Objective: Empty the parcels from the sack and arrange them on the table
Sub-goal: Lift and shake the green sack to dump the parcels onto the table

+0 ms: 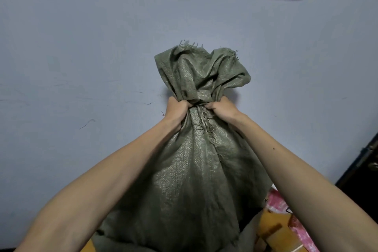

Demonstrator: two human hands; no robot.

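**Both hands clamped on sack neck, sack held up**

Your left hand [177, 107] is fisted tight round the gathered neck of the green woven sack [194, 170], gripping from the left with the fingers fully curled into the fabric. Your right hand [222, 107] has the same grip on the right side. The two fists almost meet at the bunch.

Both forearms are bare. They come up from the bottom corners and converge at the neck.

The sack's frayed end flares out above your fists. Its bulky body hangs below, between your forearms, and the lower end is cut off by the bottom edge. It is held in front of a pale wall [81, 47].

Low right, just beside the sack body, are brown cardboard parcels [274, 229] and some pink patterned material [281, 203], partly behind your right forearm. I can't tell what they rest on.
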